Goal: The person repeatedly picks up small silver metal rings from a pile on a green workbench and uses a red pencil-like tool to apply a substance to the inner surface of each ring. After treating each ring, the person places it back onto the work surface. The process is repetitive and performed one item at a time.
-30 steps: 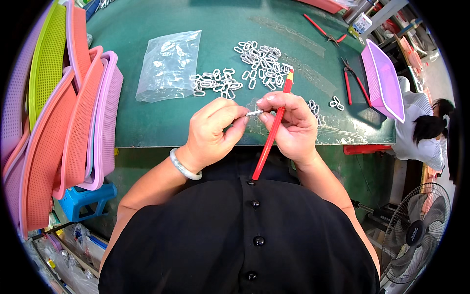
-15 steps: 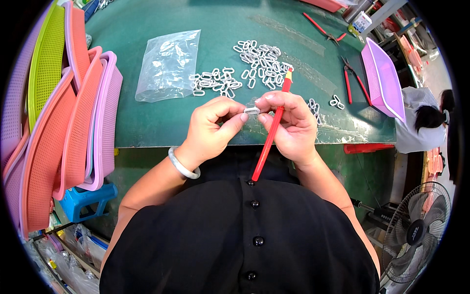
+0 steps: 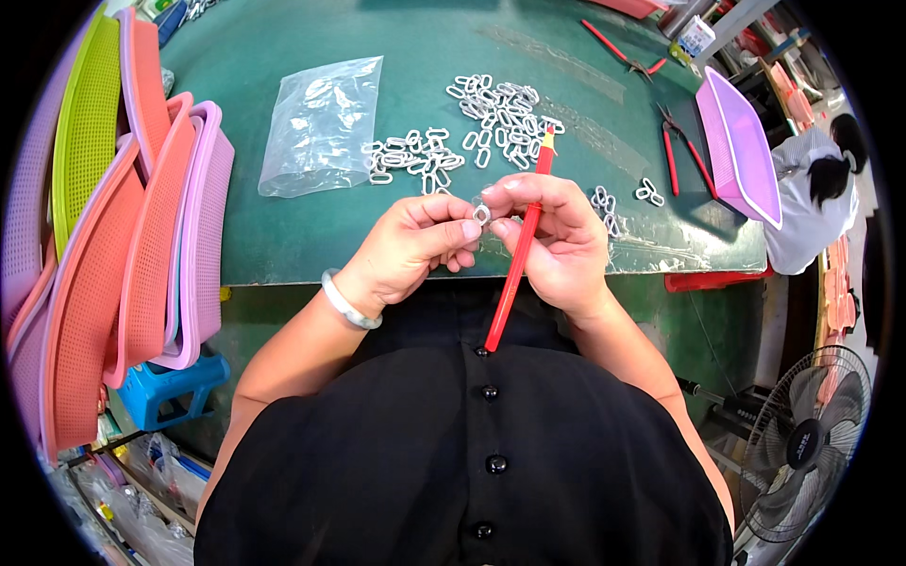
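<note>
The person's left hand [image 3: 411, 243] pinches a small silver-grey metal link [image 3: 481, 215] between the thumb and the index finger, above the near edge of the green worktable [image 3: 247, 241]. The right hand [image 3: 566, 236] faces it, its thumb and index finger close together just beside the link; I cannot tell if these fingertips touch it. Across this right hand lies a long red pencil-shaped tool with a yellow tip [image 3: 514, 283], held by the fingers and tilted, with its lower end near the black buttoned shirt [image 3: 396, 424]. On the left wrist there is a pale grey, smooth bangle [image 3: 347, 302].

Beyond the hands, a bigger heap of silver-grey oval links [image 3: 508, 121] lies on the table, and a smaller heap of similar links [image 3: 413, 156] is at its left, beside a clear flat plastic bag [image 3: 321, 132]. A few more links [image 3: 605, 209] lie near the right hand. Farther right are red-handled pliers [image 3: 672, 162] with their handles spread, next to a lilac plastic basket [image 3: 720, 141]. At the far left, perforated salmon-coloured plastic baskets [image 3: 90, 321] stand leaning together above a blue plastic stool [image 3: 170, 387]
</note>
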### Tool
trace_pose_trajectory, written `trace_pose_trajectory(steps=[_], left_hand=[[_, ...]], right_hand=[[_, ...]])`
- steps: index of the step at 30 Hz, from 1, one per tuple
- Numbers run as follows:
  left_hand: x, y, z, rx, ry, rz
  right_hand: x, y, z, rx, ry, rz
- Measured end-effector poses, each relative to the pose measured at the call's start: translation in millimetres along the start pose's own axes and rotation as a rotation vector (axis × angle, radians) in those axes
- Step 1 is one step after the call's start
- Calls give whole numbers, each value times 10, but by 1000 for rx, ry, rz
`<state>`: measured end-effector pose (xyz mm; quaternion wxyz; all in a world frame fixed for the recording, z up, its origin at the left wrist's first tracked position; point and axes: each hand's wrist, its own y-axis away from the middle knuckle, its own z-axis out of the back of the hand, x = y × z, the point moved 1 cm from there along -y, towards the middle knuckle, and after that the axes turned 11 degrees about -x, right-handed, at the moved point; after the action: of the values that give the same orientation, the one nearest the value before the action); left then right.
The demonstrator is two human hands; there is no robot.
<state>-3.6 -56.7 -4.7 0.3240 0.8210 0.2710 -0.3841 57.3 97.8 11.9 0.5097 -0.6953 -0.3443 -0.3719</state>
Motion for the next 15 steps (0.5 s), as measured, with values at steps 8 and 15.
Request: trace_pose_trajectory(steps=[8,15], left_hand=[[25,-25,14,90,222,161],[-38,21,-2,-16,81,104]], right_hand=[[14,-7,-8,5,-18,-9],[9,-30,57,2,67,-91]])
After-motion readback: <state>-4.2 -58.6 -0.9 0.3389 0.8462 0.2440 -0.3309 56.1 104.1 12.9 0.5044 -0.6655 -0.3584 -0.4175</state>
